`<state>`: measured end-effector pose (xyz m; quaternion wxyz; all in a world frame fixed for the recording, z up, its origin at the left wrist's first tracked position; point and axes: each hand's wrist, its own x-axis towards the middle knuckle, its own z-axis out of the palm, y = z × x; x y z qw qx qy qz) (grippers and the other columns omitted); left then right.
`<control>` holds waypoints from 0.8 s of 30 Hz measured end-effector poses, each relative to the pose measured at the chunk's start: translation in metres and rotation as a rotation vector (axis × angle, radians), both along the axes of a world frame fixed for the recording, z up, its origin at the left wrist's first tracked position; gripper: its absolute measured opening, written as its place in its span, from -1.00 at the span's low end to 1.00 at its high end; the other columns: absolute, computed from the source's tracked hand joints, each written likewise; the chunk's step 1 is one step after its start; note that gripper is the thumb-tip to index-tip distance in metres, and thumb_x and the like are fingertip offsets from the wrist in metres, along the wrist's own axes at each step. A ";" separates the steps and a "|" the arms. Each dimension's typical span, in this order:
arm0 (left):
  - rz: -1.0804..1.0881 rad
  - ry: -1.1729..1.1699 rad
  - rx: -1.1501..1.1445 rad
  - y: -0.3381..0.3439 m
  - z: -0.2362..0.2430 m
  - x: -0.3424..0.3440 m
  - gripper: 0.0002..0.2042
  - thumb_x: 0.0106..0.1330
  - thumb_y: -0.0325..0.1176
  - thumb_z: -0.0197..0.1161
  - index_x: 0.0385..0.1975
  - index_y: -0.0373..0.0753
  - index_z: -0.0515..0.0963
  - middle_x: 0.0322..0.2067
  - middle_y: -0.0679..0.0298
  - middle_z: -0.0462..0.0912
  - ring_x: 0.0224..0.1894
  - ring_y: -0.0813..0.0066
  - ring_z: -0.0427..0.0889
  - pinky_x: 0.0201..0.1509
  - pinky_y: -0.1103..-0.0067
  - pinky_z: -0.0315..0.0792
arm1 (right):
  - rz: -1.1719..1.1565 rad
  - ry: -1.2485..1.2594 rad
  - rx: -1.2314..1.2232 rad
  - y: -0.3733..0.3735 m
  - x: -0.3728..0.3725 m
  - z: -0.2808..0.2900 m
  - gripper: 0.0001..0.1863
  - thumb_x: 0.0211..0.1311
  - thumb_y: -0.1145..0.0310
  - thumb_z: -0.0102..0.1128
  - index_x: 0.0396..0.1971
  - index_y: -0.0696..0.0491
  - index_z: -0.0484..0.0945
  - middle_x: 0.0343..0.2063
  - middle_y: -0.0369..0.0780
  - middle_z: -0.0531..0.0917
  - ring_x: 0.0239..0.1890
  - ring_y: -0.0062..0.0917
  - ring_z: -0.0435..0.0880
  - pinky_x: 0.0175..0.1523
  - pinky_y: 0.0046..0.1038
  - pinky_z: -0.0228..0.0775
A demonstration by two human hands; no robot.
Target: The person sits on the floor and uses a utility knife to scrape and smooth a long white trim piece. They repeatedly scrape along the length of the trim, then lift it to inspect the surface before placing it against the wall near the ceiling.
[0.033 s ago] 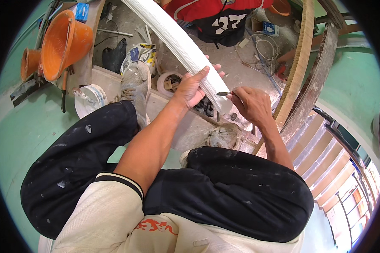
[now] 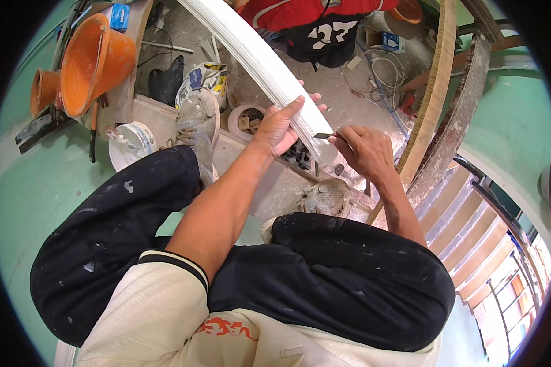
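Observation:
A long white moulding strip point(image 2: 254, 64), ridged along its length, slants from the upper edge down to the middle of the head view. My left hand point(image 2: 281, 125) grips it near its lower end, the thumb on top and fingertips showing past the far edge. In my right hand point(image 2: 367, 151) a small dark blade point(image 2: 323, 136), like a cutter knife's, is pinched between thumb and fingers. It lies across the strip's face close to the lower end, and its handle is mostly hidden by the hand.
Orange buckets point(image 2: 119, 58) and a white tub point(image 2: 131, 147) stand at the left. A tape roll point(image 2: 246, 121) lies under the strip. A red-and-black cloth item point(image 2: 318, 37) is beyond it, with cables point(image 2: 386, 70) nearby. Wooden rails point(image 2: 431, 98) and stairs point(image 2: 471, 232) are at the right.

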<state>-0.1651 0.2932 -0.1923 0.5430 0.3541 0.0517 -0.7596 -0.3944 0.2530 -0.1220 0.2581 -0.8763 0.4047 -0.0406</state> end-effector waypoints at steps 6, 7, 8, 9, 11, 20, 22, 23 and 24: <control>0.003 -0.001 0.001 0.000 0.000 0.000 -0.39 0.55 -0.38 0.29 0.53 -0.02 0.21 0.28 -0.05 0.59 0.36 -0.11 0.58 0.43 -0.07 0.51 | 0.054 0.004 -0.028 -0.003 0.002 -0.007 -0.78 0.40 0.11 0.37 -0.29 -0.05 0.69 -0.44 -0.27 0.69 -0.41 -0.30 0.70 -0.37 -0.23 0.45; 0.004 0.000 -0.007 -0.001 -0.001 0.001 -0.40 0.55 -0.38 0.29 0.52 -0.02 0.22 0.28 -0.04 0.59 0.35 -0.11 0.59 0.42 -0.07 0.52 | 0.054 0.009 -0.030 -0.003 0.002 -0.005 -0.78 0.40 0.11 0.37 -0.29 -0.05 0.69 -0.45 -0.27 0.69 -0.41 -0.29 0.69 -0.37 -0.23 0.45; 0.005 0.002 -0.013 -0.001 -0.001 0.002 -0.41 0.55 -0.38 0.29 0.52 -0.02 0.23 0.27 -0.04 0.59 0.34 -0.10 0.59 0.42 -0.07 0.52 | 0.055 0.014 -0.031 -0.002 0.002 -0.004 -0.78 0.40 0.11 0.37 -0.29 -0.05 0.69 -0.45 -0.26 0.68 -0.41 -0.29 0.69 -0.37 -0.23 0.45; 0.009 0.001 -0.005 0.001 -0.001 0.001 -0.41 0.55 -0.38 0.29 0.51 -0.03 0.24 0.27 -0.04 0.59 0.34 -0.10 0.60 0.42 -0.07 0.52 | 0.056 0.021 -0.028 -0.001 -0.002 -0.004 -0.77 0.41 0.10 0.35 -0.30 -0.05 0.67 -0.47 -0.27 0.68 -0.42 -0.29 0.70 -0.38 -0.22 0.46; 0.015 -0.004 0.011 0.001 0.000 0.002 -0.42 0.55 -0.38 0.29 0.50 -0.04 0.25 0.26 -0.04 0.60 0.33 -0.09 0.61 0.41 -0.07 0.53 | 0.055 0.033 -0.025 0.003 -0.015 -0.005 -0.73 0.43 0.06 0.32 -0.32 -0.06 0.63 -0.50 -0.27 0.67 -0.44 -0.28 0.70 -0.40 -0.21 0.47; 0.001 -0.012 -0.010 0.000 -0.001 0.002 -0.41 0.54 -0.37 0.30 0.50 -0.07 0.23 0.25 -0.05 0.61 0.30 -0.10 0.63 0.39 -0.06 0.55 | -0.012 0.055 -0.042 0.006 0.004 -0.001 -0.79 0.45 0.12 0.33 -0.29 -0.06 0.67 -0.48 -0.25 0.67 -0.45 -0.24 0.68 -0.40 -0.20 0.42; 0.000 -0.007 0.001 0.000 0.002 0.003 -0.41 0.54 -0.37 0.30 0.50 -0.07 0.22 0.25 -0.05 0.60 0.30 -0.10 0.63 0.39 -0.06 0.56 | -0.011 0.038 -0.043 0.008 0.003 -0.001 -0.78 0.44 0.12 0.34 -0.29 -0.06 0.66 -0.49 -0.25 0.66 -0.45 -0.25 0.69 -0.41 -0.20 0.42; 0.004 0.000 0.007 0.001 0.002 0.002 -0.40 0.54 -0.38 0.30 0.50 -0.06 0.22 0.25 -0.04 0.60 0.30 -0.10 0.63 0.39 -0.06 0.56 | -0.006 0.035 -0.042 0.009 0.000 -0.001 -0.78 0.44 0.12 0.34 -0.30 -0.06 0.66 -0.49 -0.25 0.66 -0.45 -0.25 0.69 -0.41 -0.19 0.41; 0.005 -0.005 0.004 0.001 0.002 0.002 -0.40 0.54 -0.37 0.30 0.51 -0.06 0.22 0.25 -0.04 0.60 0.30 -0.09 0.63 0.39 -0.06 0.55 | -0.006 0.048 -0.010 0.011 -0.005 0.000 -0.77 0.45 0.10 0.32 -0.30 -0.06 0.64 -0.49 -0.24 0.66 -0.45 -0.24 0.69 -0.41 -0.18 0.42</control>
